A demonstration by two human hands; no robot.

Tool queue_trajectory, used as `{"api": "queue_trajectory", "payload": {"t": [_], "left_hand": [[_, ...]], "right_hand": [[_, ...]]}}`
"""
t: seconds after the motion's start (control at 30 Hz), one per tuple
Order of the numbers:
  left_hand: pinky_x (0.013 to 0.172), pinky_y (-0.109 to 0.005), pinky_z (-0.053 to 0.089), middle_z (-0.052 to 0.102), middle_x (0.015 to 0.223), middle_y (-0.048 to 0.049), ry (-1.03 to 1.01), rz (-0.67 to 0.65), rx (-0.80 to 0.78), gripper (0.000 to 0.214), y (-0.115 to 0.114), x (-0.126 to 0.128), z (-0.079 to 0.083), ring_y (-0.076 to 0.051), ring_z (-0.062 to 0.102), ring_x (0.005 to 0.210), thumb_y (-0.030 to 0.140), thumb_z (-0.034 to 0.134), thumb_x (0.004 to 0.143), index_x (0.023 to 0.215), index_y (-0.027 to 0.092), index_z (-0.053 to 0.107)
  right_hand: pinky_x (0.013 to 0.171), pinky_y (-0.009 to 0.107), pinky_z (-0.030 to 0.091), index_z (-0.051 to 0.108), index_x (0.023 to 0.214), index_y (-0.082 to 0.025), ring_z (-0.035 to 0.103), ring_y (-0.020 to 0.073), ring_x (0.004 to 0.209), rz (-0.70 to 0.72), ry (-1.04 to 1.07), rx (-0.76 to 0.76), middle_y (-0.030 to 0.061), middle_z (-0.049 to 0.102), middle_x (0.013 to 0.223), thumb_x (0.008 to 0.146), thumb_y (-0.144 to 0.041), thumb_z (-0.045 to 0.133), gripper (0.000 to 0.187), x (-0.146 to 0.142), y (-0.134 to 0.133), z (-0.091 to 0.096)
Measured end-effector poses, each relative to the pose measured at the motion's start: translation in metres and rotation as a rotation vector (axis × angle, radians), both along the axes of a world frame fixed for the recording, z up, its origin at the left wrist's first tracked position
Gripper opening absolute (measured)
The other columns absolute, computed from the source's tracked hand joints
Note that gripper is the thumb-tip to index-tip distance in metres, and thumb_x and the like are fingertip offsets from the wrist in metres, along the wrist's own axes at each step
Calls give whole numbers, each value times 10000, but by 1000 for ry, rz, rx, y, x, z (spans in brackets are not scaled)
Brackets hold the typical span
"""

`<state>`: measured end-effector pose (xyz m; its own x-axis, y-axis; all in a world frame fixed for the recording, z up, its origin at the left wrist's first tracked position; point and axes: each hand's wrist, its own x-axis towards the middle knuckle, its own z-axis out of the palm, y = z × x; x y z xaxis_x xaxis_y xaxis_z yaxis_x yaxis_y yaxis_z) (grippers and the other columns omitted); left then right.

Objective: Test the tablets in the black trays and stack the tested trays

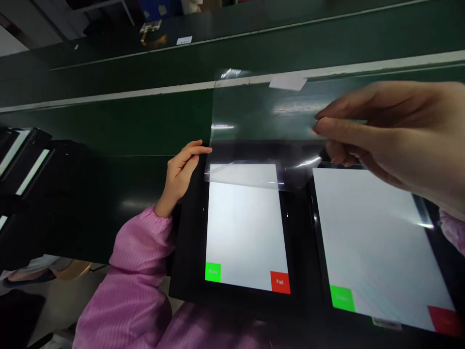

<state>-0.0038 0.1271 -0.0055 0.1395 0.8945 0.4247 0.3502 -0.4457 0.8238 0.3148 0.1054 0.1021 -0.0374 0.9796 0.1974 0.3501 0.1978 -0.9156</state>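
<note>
My right hand [395, 131] pinches the right edge of a clear plastic film [247, 116] between thumb and fingers. The film is raised and tilted, and its lower edge overlaps the top of a lit tablet-like screen [244, 228] with a black frame. That screen is white, with a green "Pass" box [212, 272] and a red "Fail" box [280, 282]. My left hand [179, 177] rests by the frame's upper left corner. Its fingers are stretched out, and the index fingertip meets the film's left edge; I see no grip there.
A second lit screen [378, 237] lies to the right, partly behind my right hand. Dark framed units [25, 160] with white strips stand at the far left. A white label [288, 82] shows behind the film on the green bench [109, 121]. Small items [154, 36] lie farther back.
</note>
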Motion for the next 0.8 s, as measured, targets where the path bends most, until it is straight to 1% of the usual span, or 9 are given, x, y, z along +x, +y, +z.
{"api": "queue_trajectory", "payload": {"t": [0.07,0.13,0.23,0.33,0.43,0.57,0.7,0.8], "left_hand": [[1244,-446,451,815,1191,-25,15,14,-8,292,-1,0,0,-248,630,1388,178,546,983,1076,242,815],[1263,-466,427,806,1210,-35,43,25,-19,283,-3,0,2,-259,619,1402,199,544,986,1078,232,809],[1275,-452,409,794,1258,-36,41,28,-39,274,-6,1,5,-259,600,1428,227,552,990,1085,236,809],[1263,-438,422,800,1254,-31,18,19,-29,266,-7,3,6,-253,609,1418,239,566,988,1083,239,814],[1240,-436,447,809,1227,-37,14,13,-9,263,-8,5,6,-254,624,1399,242,569,986,1078,233,815],[1236,-439,453,813,1213,-31,27,13,-3,272,-10,6,8,-250,621,1403,234,553,995,1078,242,812],[1239,-426,451,820,1187,-24,45,25,7,280,-9,6,7,-236,629,1394,210,543,983,1070,240,807],[1229,-411,461,825,1162,-25,60,54,30,291,-5,8,6,-227,648,1372,183,529,969,1050,229,805]], "right_hand": [[449,241,467,738,857,-166,593,36,507,73,22,19,-66,644,674,887,-300,833,166,1,-7,-2],[447,231,483,761,877,-175,593,46,496,137,60,49,-46,664,684,896,-326,849,176,3,-14,-4],[435,212,494,818,966,-182,606,73,501,189,119,36,-19,680,665,903,-362,851,193,6,-24,-3],[431,184,490,842,1071,-187,618,81,504,205,134,-24,-3,706,658,923,-357,815,227,9,-32,0],[459,173,505,842,1121,-195,633,73,522,220,118,-19,26,756,741,939,-340,783,240,12,-40,1],[480,169,504,839,1144,-193,641,73,538,232,104,-19,16,745,722,960,-326,747,244,13,-48,-2],[476,194,512,845,1122,-214,640,88,540,236,102,-15,21,767,781,941,-405,785,271,11,-49,-6],[464,209,497,841,1107,-226,635,100,535,236,65,-15,4,746,749,951,-409,776,249,7,-54,-10]]}}
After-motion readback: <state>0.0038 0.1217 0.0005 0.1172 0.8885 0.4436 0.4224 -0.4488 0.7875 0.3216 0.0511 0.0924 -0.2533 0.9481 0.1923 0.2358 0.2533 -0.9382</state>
